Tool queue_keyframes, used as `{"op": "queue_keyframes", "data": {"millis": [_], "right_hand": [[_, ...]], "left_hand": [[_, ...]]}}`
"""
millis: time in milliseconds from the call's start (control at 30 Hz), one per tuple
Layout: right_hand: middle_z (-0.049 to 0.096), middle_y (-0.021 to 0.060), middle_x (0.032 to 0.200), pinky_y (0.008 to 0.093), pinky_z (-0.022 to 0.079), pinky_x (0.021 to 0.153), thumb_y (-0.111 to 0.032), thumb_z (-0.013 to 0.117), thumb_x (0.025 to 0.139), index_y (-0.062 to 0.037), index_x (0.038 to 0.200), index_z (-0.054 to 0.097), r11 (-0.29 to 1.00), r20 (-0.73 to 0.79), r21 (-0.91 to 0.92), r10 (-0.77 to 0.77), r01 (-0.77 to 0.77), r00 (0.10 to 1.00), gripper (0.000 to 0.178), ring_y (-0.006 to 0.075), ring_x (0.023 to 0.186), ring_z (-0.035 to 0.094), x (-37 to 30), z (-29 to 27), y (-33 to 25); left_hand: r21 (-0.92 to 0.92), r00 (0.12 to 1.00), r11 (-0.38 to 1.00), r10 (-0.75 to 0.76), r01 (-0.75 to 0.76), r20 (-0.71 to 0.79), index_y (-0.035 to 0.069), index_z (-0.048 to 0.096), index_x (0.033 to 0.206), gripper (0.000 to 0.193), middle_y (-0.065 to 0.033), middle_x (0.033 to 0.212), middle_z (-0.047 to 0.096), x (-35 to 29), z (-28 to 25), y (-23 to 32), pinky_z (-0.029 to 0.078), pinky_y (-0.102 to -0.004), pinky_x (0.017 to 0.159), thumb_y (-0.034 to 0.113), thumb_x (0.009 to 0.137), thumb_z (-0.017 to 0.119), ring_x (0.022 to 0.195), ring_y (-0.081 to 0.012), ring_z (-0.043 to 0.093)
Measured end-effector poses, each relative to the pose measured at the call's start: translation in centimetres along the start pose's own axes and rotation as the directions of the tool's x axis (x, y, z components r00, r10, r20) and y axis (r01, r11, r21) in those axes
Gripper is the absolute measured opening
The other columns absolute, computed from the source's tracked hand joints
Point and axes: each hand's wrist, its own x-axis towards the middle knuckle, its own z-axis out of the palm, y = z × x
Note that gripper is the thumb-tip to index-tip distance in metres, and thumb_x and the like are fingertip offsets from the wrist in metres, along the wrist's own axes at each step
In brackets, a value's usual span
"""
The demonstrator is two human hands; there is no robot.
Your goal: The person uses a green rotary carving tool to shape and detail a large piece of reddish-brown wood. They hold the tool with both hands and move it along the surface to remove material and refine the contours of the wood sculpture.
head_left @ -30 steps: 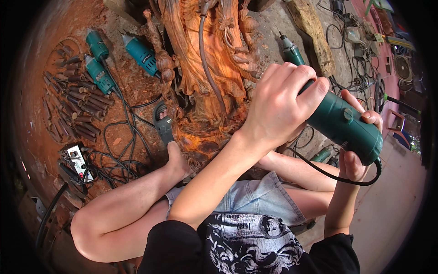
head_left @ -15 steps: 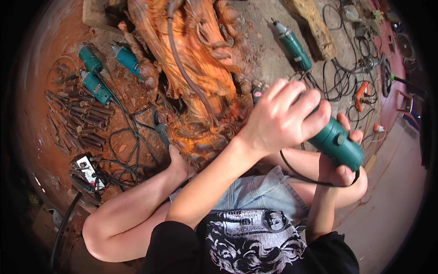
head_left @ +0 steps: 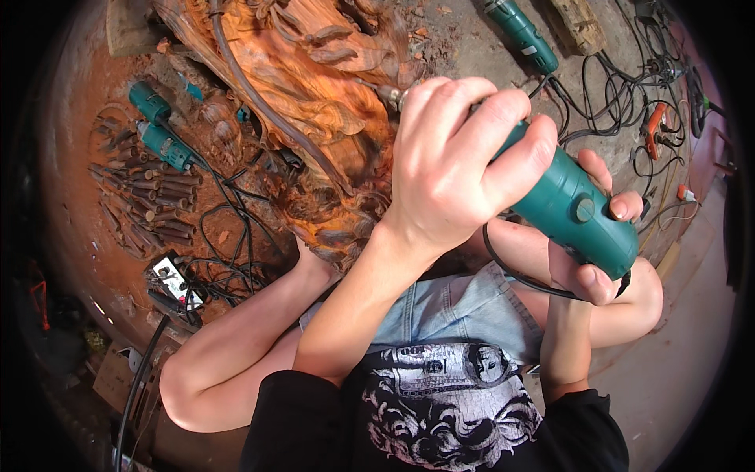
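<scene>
A green electric die grinder (head_left: 578, 208) slants across the space above my lap, held in both hands. My left hand (head_left: 460, 157) wraps round its front part, fingers curled over the top. Around the rear end of the body closes my right hand (head_left: 586, 263), thumb and fingertips showing on either side. The grinder's tip points up and left at the large orange-brown carved root wood (head_left: 314, 118); my left hand partly covers it, and I cannot tell whether it touches the wood. From the rear end a black cord loops under the tool.
On the left lie other green grinders (head_left: 161, 145), a pile of dark tool bits (head_left: 161, 200) and a white power strip (head_left: 171, 279). At the upper right are another grinder (head_left: 523, 35), a wood block (head_left: 578, 23), tangled black cords (head_left: 602, 106) and an orange tool (head_left: 654, 130).
The view has shifted, and the carved wood sits further left and higher. The grinder's tip has come nearer the wood's right side. Both hands keep their hold.
</scene>
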Motion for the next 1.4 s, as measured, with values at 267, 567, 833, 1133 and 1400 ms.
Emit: {"op": "queue_keyframes", "data": {"millis": [267, 567, 833, 1133, 1400], "right_hand": [[0.039, 0.0233, 0.167, 0.0693, 0.043, 0.119, -0.029, 0.084, 0.077, -0.0273, 0.137, 0.055, 1.0, 0.045, 0.006, -0.009, 0.008, 0.999, 0.067, 0.0537, 0.15, 0.04, 0.6, 0.4, 0.4], [0.041, 0.0222, 0.167, 0.0697, 0.046, 0.116, -0.032, 0.084, 0.077, -0.0277, 0.136, 0.055, 0.999, -0.014, -0.033, 0.003, -0.004, 1.0, 0.065, 0.0548, 0.149, 0.042, 0.3, 0.9, 0.4], [0.043, 0.0193, 0.166, 0.0691, 0.046, 0.116, -0.033, 0.085, 0.077, -0.0305, 0.137, 0.056, 0.999, -0.033, -0.033, -0.002, 0.001, 0.999, 0.067, 0.0531, 0.148, 0.044, 0.2, 0.8, 0.6], [0.043, 0.0203, 0.166, 0.0686, 0.045, 0.117, -0.032, 0.087, 0.076, -0.0296, 0.138, 0.057, 1.0, -0.042, -0.028, 0.01, -0.011, 0.999, 0.069, 0.0514, 0.148, 0.044, 0.2, 1.0, 0.4], [0.039, 0.0267, 0.166, 0.0659, 0.041, 0.122, -0.033, 0.088, 0.071, -0.0253, 0.137, 0.054, 0.999, -0.025, 0.0, 0.051, -0.051, 0.998, 0.075, 0.0492, 0.152, 0.041, -0.2, -1.3, -2.3]], "left_hand": [[-0.018, 1.0, 1.0, -0.014, 0.014, -0.002, 0.011, 0.075, 0.096, 0.026, -0.0036, 0.099, 0.068, -0.1, 0.0, -0.2, 0.05, -0.0423, 0.079, 0.016, 0.071, 0.077, 0.091, -0.0253, 0.065], [-0.026, 0.999, 0.999, -0.029, 0.03, 0.019, 0.01, 0.074, 0.097, 0.027, -0.0041, 0.1, 0.068, -0.1, -0.1, -0.1, 0.05, -0.0423, 0.082, 0.016, 0.071, 0.076, 0.093, -0.0255, 0.065], [-0.025, 0.999, 0.999, -0.019, 0.02, 0.037, 0.009, 0.074, 0.098, 0.028, -0.0044, 0.101, 0.068, -0.2, 0.0, -0.2, 0.05, -0.0423, 0.082, 0.016, 0.071, 0.076, 0.093, -0.0257, 0.065], [-0.025, 0.999, 1.0, -0.003, 0.004, 0.036, 0.01, 0.076, 0.098, 0.031, -0.0037, 0.094, 0.071, 0.2, 0.0, -0.5, 0.052, -0.0386, 0.08, 0.017, 0.068, 0.084, 0.089, -0.0264, 0.07], [-0.03, 0.999, 0.999, 0.037, -0.036, 0.039, 0.013, 0.073, 0.096, 0.026, -0.0022, 0.093, 0.065, 0.4, 0.7, 0.2, 0.054, -0.0365, 0.072, 0.016, 0.071, 0.077, 0.086, -0.0229, 0.066]]}}
